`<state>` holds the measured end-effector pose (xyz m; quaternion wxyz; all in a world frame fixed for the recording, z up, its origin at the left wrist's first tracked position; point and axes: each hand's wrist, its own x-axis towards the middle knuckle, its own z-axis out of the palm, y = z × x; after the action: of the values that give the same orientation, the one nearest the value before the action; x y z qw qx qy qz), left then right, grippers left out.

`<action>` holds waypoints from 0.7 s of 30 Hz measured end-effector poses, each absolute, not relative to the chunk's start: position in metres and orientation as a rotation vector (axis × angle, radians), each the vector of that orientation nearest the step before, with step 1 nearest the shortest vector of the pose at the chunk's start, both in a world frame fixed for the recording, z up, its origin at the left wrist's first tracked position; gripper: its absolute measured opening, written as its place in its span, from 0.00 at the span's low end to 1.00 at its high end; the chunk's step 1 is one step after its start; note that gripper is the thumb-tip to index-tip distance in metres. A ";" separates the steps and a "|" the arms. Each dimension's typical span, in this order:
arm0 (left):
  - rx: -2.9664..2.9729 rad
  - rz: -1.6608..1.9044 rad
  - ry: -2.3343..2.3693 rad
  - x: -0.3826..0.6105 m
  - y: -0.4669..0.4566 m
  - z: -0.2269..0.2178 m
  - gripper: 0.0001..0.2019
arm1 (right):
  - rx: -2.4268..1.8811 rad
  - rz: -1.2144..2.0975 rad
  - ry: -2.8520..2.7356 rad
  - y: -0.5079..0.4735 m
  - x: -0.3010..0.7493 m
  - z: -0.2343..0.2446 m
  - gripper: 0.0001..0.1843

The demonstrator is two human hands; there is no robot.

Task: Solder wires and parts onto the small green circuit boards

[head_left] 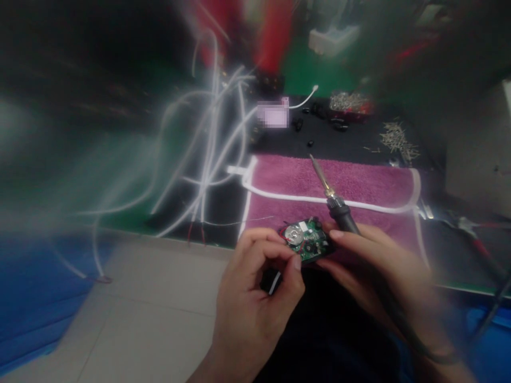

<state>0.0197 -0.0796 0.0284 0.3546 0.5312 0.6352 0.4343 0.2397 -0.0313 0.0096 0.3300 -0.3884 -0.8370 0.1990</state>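
A small green circuit board (313,234) in a dark casing, with a round silver part and thin red wires, is held between my hands above the towel. My left hand (259,282) is closed in a pinch at the board's near left edge, close to a red wire; what lies between the fingertips is too small to make out. My right hand (383,260) grips the board's right side with thumb and fingers. It also holds a soldering iron (341,213), whose metal tip points up and away over the towel, clear of the board.
Beneath lies a pink towel (287,178) crossed by a white cable. Loose white cables (211,133) tangle at left. A heap of small metal pins (399,141), a filled container (349,103) and small black parts (297,124) lie behind. Red-handled pliers (481,247) rest at right.
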 end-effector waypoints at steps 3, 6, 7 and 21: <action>1.397 1.134 1.648 0.021 -0.082 0.029 0.08 | -1.045 0.530 -2.199 -0.032 0.241 0.009 0.25; 1.406 1.178 1.704 0.020 -0.084 0.027 0.07 | -1.046 0.559 -2.196 -0.032 0.242 0.010 0.24; 1.455 1.202 1.732 0.020 -0.084 0.026 0.08 | -1.048 0.571 -2.192 -0.032 0.242 0.009 0.25; 2.006 1.267 1.858 0.011 -0.091 0.021 0.17 | -1.046 0.604 -2.146 -0.035 0.241 0.008 0.27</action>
<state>0.0114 -0.0908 0.0207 0.0638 0.6643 0.6153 0.4195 0.2406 -0.0353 0.0085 0.3330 -0.4005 -0.8218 0.2311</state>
